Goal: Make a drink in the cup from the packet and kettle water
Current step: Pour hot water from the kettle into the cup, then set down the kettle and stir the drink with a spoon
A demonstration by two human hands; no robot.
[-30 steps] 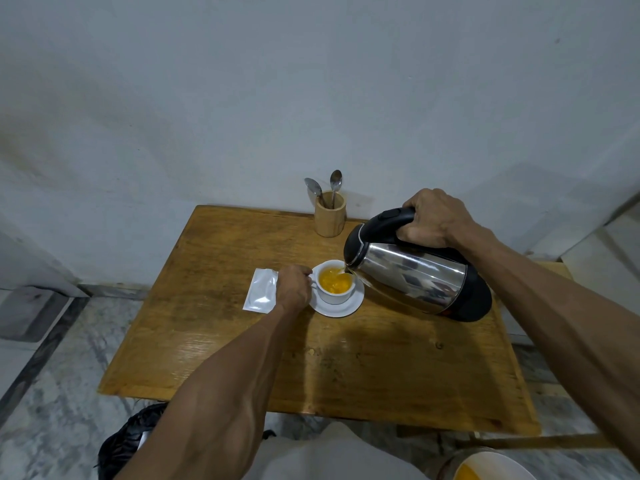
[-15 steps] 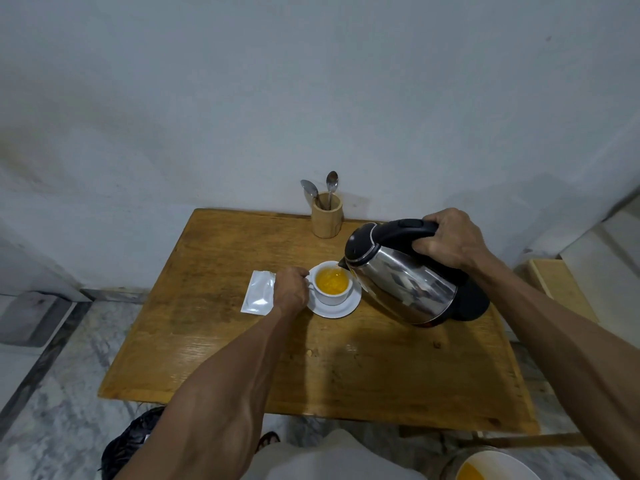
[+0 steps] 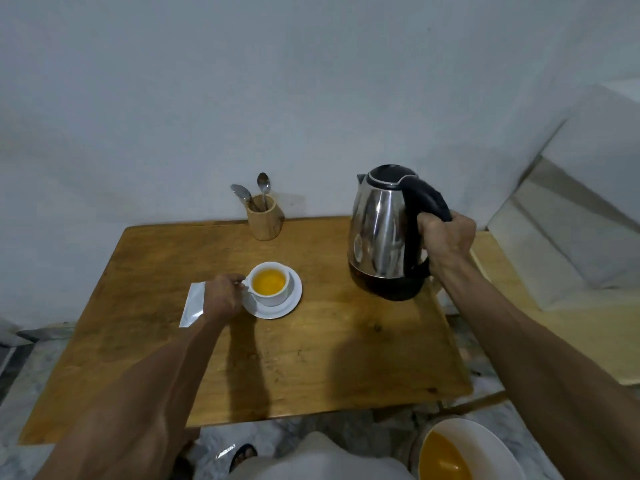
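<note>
A white cup [image 3: 270,296] filled with orange liquid stands on a white saucer [image 3: 291,303] in the middle of the wooden table [image 3: 329,358]. My left hand [image 3: 221,299] pinches the cup's handle on its left side. The steel kettle [image 3: 384,233] with a black lid and base stands upright at the table's right side. Its black handle is gripped by my right hand [image 3: 446,237]. Whether the kettle's base touches the table I cannot tell. A silver packet [image 3: 194,306] lies flat left of the cup, partly hidden by my left hand.
A wooden holder [image 3: 265,220] with two spoons stands at the table's back edge by the wall. A white bowl [image 3: 485,441] holding orange liquid sits low at the bottom right, below the table. A pale step lies to the right.
The kettle went from tilted over the cup to upright, and it moved right, away from the cup. My left hand stayed on the cup's handle.
</note>
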